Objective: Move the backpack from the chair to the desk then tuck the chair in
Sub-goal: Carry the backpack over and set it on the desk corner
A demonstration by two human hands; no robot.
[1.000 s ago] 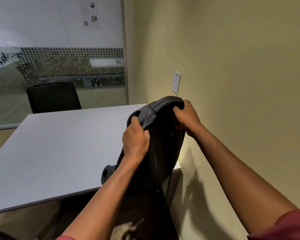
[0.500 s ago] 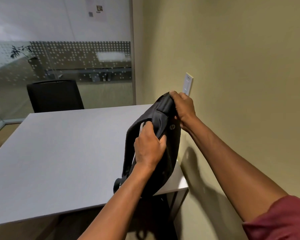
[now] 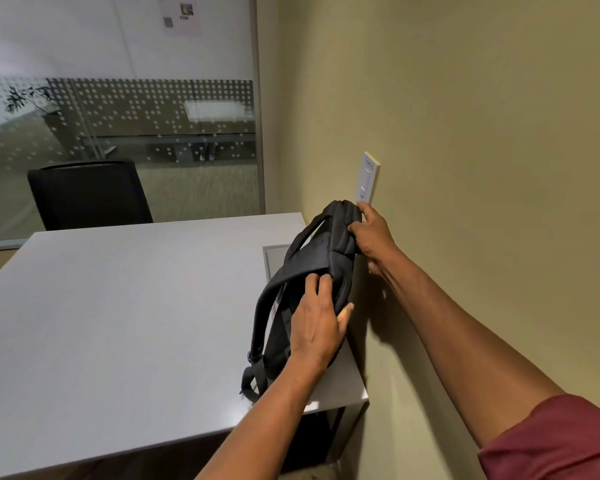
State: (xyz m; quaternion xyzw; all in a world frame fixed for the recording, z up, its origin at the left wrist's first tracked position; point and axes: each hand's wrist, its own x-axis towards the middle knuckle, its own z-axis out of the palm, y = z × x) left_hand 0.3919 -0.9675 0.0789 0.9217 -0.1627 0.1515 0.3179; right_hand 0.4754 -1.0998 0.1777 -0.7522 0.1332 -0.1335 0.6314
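The backpack (image 3: 312, 258) has come down onto the desk (image 3: 118, 306) at centre right, left hand (image 3: 316, 327) clasping its side, right hand (image 3: 373, 237) curled round its top, so the chair comes next

Sleeve (image 3: 551, 441): dark red, short, plain cloth, on the right upper arm.
Forearms: left forearm (image 3: 257, 424) and right forearm (image 3: 465, 327), both bare.
Hands: left hand (image 3: 314, 329) and right hand (image 3: 373, 242), both bare.

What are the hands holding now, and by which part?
Both hold the backpack: the right hand grips its top end, and the left hand grips its middle.
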